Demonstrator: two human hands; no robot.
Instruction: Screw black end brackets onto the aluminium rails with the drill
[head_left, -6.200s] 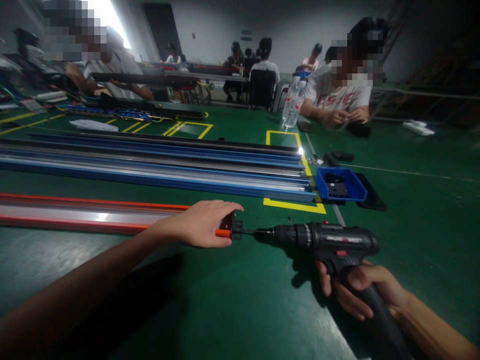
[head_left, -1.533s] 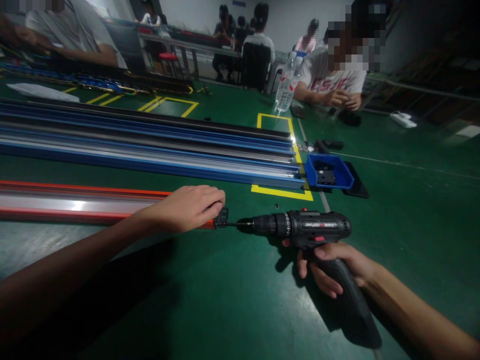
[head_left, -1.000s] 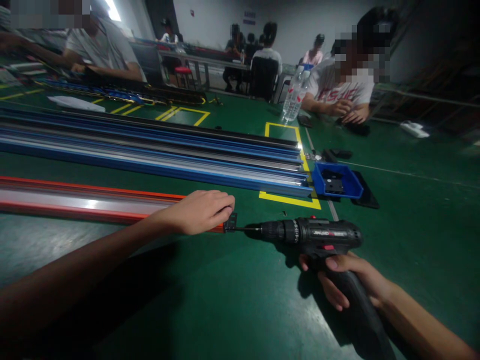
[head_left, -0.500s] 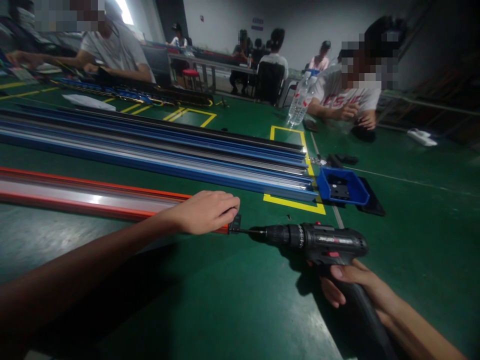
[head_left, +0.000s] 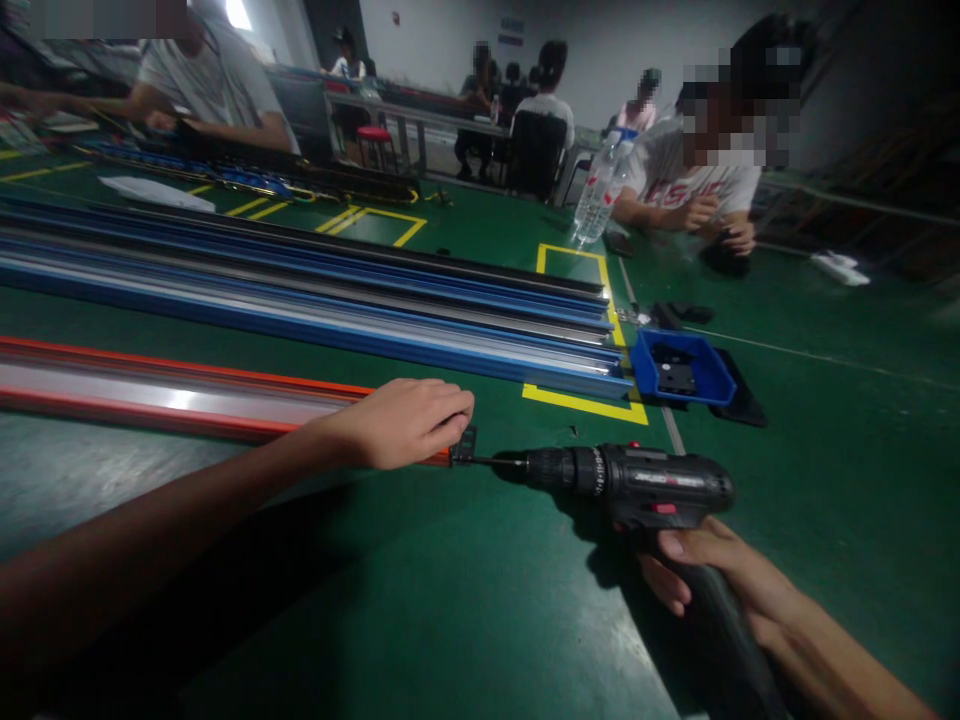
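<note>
Driving or lining up a screw seems to be the step in hand: the drill lies level, its thin bit reaching to the low part of a black end plate. The right hand is wrapped round the drill's grip. The left hand is curled over the right end of the orange profile, holding it; its exact hold on the plate is hidden. The profile lies along the near side of the green bench, running out of view at left.

As for progress, the plate already sits at the profile's end, but whether any screw is home cannot be told, so I judge the fastening unfinished. Behind, the blue profiles show open right ends without plates, and black parts remain in the blue bin just beside them
</note>
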